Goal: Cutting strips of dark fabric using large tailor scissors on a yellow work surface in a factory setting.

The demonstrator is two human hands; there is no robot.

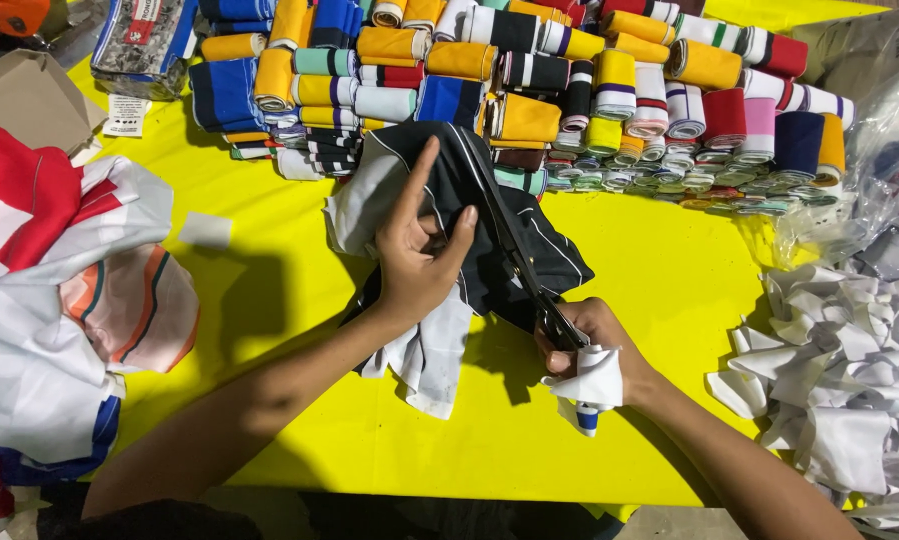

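Observation:
My left hand [418, 249] grips a bunched piece of black fabric with thin white stripes [514, 240], its index finger raised. Under that piece lies pale grey-white cloth [429, 355]. My right hand [594, 350] holds dark scissors [529, 280], whose blades point up and to the left along the black fabric. The same hand also pinches a small white cloth scrap [594, 383] with a blue tip. Both hands work over a yellow table [669, 260].
Many rolled ribbed bands in yellow, blue, red, black and white [529, 80] are stacked along the far side. A heap of white cut pieces [839, 370] lies at the right. Red, white and orange garments [59, 290] are piled at the left. Clear plastic bags [879, 150] sit far right.

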